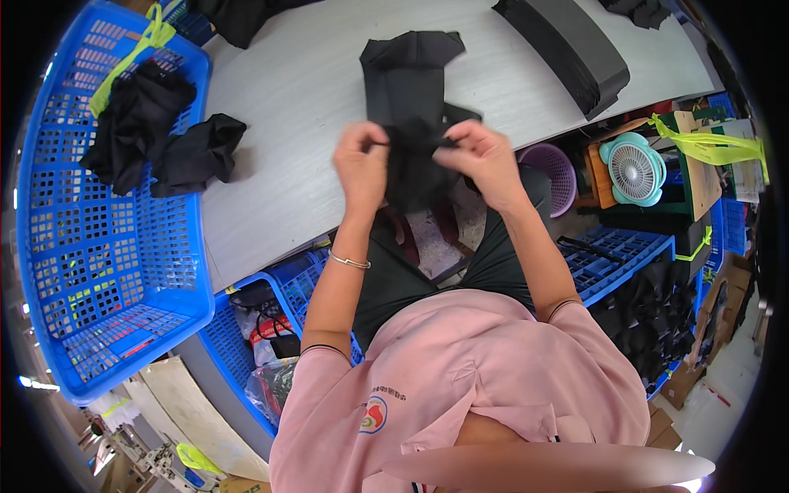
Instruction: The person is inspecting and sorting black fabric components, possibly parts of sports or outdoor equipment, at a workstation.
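Observation:
A black fabric piece (405, 92) spans the near edge of the table, its far end lying on the tabletop and its near end hanging over my lap. My left hand (362, 160) is closed in a pinch on the left side of the cloth. On the opposite side, my right hand (486, 158) pinches it between thumb and fingers. The cloth between the hands is smeared by motion, so its folds and seams cannot be made out.
A pale grey table (283, 131) lies in front. At left stands a blue plastic basket (185, 279) with crumpled black cloth (148, 123). A black stack of flat pieces (567, 53) sits at the far right. Right of my legs are a purple basket (559, 177) and a turquoise fan (634, 170).

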`<state>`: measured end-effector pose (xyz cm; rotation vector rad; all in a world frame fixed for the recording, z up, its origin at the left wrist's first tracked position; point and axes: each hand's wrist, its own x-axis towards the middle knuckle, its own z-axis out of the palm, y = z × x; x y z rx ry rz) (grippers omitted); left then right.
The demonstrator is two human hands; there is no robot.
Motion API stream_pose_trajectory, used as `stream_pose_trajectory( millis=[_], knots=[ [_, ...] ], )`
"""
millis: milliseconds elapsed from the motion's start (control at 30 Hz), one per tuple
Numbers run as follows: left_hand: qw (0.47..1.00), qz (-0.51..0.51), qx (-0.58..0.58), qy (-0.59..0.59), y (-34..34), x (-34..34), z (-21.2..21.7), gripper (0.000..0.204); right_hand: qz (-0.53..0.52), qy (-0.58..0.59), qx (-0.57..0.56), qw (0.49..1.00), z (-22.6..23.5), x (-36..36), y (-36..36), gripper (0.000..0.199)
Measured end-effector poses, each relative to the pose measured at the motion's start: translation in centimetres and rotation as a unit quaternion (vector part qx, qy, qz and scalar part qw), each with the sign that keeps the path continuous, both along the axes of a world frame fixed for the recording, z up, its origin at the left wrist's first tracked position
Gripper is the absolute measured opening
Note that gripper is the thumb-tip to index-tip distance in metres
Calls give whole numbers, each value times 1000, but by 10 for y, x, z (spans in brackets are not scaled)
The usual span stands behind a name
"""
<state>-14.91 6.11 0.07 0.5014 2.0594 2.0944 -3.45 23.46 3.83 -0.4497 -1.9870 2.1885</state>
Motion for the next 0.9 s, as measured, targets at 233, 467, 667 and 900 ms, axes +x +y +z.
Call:
stream_pose_trajectory(
  millis=[233, 467, 667, 900],
  knots=[
    [987, 153, 18, -53, 10, 13, 2, 18, -240, 90, 333, 908, -11, -18, 9, 59],
    [985, 98, -96, 104, 15, 20, 8, 24, -131, 62, 377, 915, -29, -16, -4, 54],
    [989, 145, 3, 15, 8, -5, 31, 32, -97, 68, 334, 935, -11, -23, 62, 52],
    [988, 128, -63, 62, 8, 22, 42, 53, -319, -59, 713, 621, 20, -19, 216, 54]
  ],
)
